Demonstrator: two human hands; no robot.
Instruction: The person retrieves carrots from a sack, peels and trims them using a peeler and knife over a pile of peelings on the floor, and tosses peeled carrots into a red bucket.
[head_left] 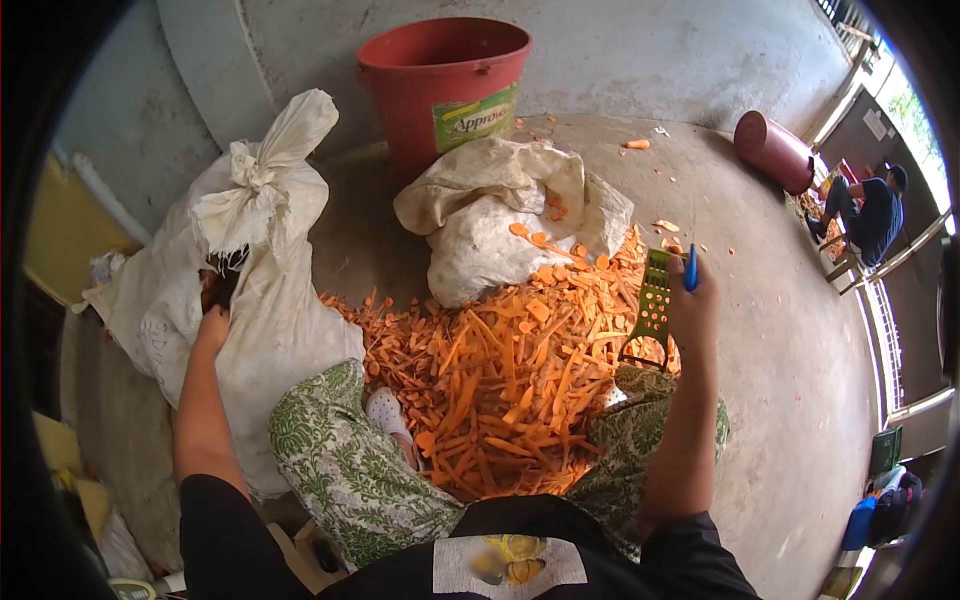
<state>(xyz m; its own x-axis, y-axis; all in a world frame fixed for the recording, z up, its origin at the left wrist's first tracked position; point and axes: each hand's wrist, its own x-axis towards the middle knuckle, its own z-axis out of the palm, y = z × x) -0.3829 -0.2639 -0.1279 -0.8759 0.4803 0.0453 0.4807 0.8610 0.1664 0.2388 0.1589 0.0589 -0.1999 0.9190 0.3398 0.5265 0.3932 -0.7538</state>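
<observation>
My left hand [214,322] reaches into a dark opening in the side of a tied white sack [270,340]. Its fingers are hidden there, and I cannot make out what they touch. In my right hand [694,305] is a green hand grater [654,305] with slots and round holes. A blue handle [691,266] sticks up from the same hand; the rest of that tool is hidden. Between my legs lies a large heap of orange peelings and slices [510,370], which look like carrot. A second white sack [480,245] slumps open at the heap's far edge, with orange slices on it.
A red bucket [400,110] with a green label stands by the wall. Another red bucket [765,150] lies on its side at the right, near a seated person [878,220]. One orange carrot piece [637,144] and scraps dot the concrete floor [780,400].
</observation>
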